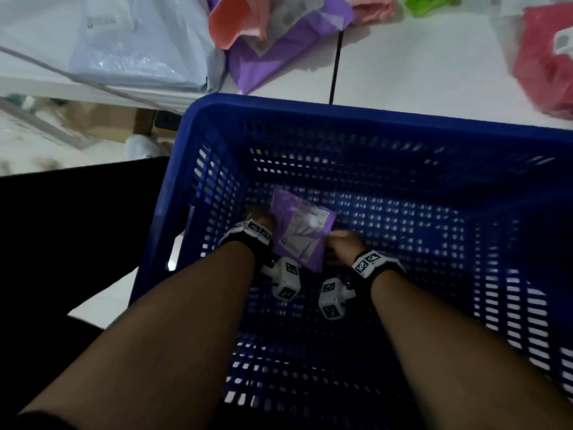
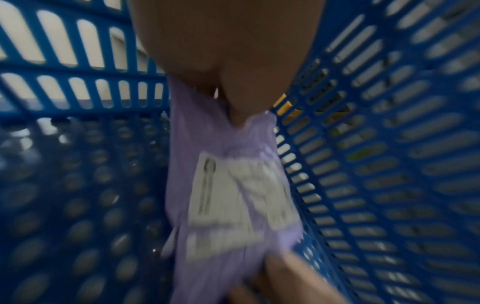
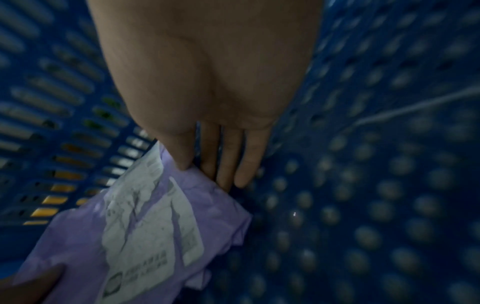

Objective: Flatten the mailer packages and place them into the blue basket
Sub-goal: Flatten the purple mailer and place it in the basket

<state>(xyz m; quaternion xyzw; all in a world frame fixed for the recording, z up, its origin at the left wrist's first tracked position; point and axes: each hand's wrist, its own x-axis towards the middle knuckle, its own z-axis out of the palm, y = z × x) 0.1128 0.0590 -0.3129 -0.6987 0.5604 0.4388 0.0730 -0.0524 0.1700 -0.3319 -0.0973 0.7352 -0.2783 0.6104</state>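
A purple mailer [image 1: 302,231] with a white shipping label lies low inside the blue basket [image 1: 341,111], close to its left wall. My left hand [image 1: 262,221] grips its left edge; in the left wrist view the thumb [image 2: 241,111] pinches the purple mailer [image 2: 233,195] at its top. My right hand [image 1: 339,240] holds the near right edge. In the right wrist view the thumb [image 3: 182,156] lies on the purple mailer [image 3: 145,226] while the fingers [image 3: 228,164] reach under it. The mailer looks flat, slightly creased, just above the perforated basket floor [image 3: 363,205].
On the white table beyond the basket lie another purple mailer [image 1: 279,48], a salmon one [image 1: 235,23], a red one [image 1: 545,60], a green one [image 1: 428,3] and pale plastic bags [image 1: 133,48]. A black surface [image 1: 77,228] sits left of the basket.
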